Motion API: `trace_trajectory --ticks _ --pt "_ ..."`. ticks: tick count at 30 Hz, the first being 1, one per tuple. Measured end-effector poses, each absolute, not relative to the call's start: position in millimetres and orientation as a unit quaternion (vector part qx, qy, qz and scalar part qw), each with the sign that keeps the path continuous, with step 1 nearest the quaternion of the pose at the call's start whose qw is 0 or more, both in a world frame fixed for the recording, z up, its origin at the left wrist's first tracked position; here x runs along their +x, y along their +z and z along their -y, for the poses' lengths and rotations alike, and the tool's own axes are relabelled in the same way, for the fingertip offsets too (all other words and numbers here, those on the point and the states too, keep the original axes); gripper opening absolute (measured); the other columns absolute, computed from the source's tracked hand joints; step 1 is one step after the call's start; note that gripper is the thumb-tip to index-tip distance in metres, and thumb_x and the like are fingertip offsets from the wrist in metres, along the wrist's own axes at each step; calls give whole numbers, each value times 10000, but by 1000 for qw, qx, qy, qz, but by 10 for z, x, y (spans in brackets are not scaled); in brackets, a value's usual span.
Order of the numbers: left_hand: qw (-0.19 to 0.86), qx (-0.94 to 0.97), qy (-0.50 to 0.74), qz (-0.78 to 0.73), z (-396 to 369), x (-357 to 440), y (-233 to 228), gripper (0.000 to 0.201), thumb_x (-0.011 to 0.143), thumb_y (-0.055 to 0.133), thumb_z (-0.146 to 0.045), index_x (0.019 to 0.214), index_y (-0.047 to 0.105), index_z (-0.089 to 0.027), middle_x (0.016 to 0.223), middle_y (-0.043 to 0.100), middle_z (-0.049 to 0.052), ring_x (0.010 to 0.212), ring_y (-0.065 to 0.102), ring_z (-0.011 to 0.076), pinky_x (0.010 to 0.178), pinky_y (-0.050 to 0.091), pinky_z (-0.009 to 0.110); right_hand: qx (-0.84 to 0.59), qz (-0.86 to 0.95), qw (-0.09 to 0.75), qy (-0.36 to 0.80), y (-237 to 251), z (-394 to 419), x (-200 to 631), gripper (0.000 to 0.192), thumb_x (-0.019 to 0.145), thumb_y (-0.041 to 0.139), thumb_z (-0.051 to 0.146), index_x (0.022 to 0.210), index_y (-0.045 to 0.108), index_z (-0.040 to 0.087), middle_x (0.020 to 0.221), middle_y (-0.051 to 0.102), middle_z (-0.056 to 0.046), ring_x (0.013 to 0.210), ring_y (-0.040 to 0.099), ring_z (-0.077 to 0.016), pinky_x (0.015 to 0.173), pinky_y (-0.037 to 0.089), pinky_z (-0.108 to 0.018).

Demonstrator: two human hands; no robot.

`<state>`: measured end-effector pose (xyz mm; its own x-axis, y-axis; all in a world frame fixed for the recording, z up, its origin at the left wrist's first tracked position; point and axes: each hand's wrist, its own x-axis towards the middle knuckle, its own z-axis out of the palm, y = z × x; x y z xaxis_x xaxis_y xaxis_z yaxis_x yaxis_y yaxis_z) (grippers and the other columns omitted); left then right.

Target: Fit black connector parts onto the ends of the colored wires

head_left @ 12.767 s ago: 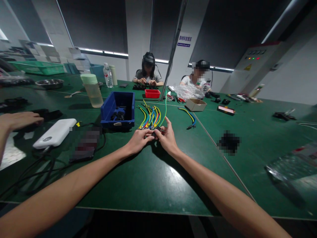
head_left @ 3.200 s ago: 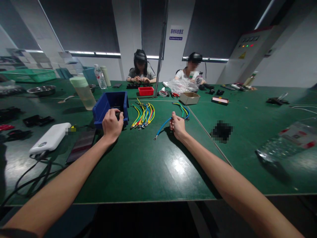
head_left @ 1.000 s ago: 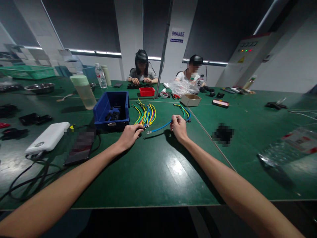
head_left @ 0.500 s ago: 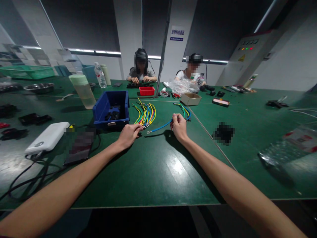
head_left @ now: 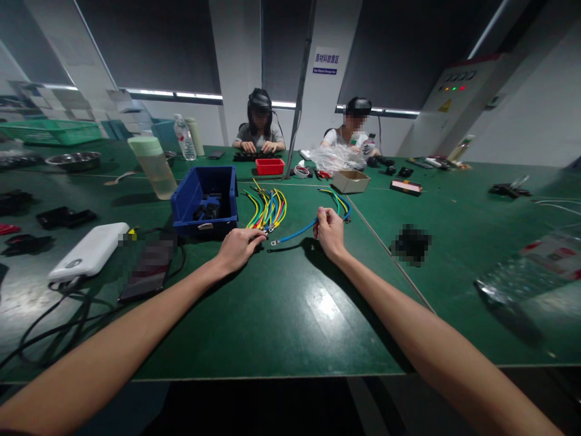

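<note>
While both forearms are stretched out over the green table, the blue bin serves as the landmark for what lies on it. Nearest, to the near left of the bin, a white power bank and a dark blurred flat object are seen, with black cables trailing from them toward the table edge. Just to the near right of the bin, the left hand is laid on the table with its fingers curled together at the near ends of the wire bundle; whether anything is pinched in them cannot be told. Farther right of the bin, a blue wire is pinched in the closed fingers of the right hand, its free end with a metal lug reaching back toward the left hand. The bundle of yellow, green, blue and red wires is spread just beside the bin's right wall. Small black parts are held inside the bin. Behind and left of the bin a pale green bottle is stood upright. Beyond the bin, a red tray and a cardboard box are placed, and two people are seated at the far side of the table.
</note>
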<state>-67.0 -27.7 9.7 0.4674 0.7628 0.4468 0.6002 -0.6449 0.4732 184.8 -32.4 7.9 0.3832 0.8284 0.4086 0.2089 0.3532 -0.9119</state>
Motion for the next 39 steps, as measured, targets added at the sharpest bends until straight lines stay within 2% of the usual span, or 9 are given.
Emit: trace_trajectory --ticks 5,12,24,39 --pt "131 848 318 -403 275 -672 98 228 867 538 -335 938 721 -220 946 726 48 850 672 210 730 499 292 -518 509 646 234 62 316 1856 380 822 488 588 732 489 219 438 470 64 350 431 -93 349 319 -202" --pt "134 852 320 -393 279 -670 87 243 873 533 -337 951 725 -210 967 724 50 889 668 214 772 496 296 -522 505 650 223 47 297 1870 414 818 472 614 727 488 210 446 468 62 348 427 -90 341 318 -199" --pt "143 849 330 -387 302 -654 109 234 874 536 -326 929 718 -191 836 733 37 743 677 183 642 485 242 -533 491 664 185 52 296 1881 413 850 435 593 704 461 208 453 458 64 353 423 -89 357 325 -201" --pt "114 851 331 -392 315 -656 97 233 871 541 -334 935 718 -197 906 731 49 769 675 192 629 475 248 -514 469 687 208 88 323 1832 397 836 471 587 702 426 215 453 459 77 330 430 -84 318 320 -191"
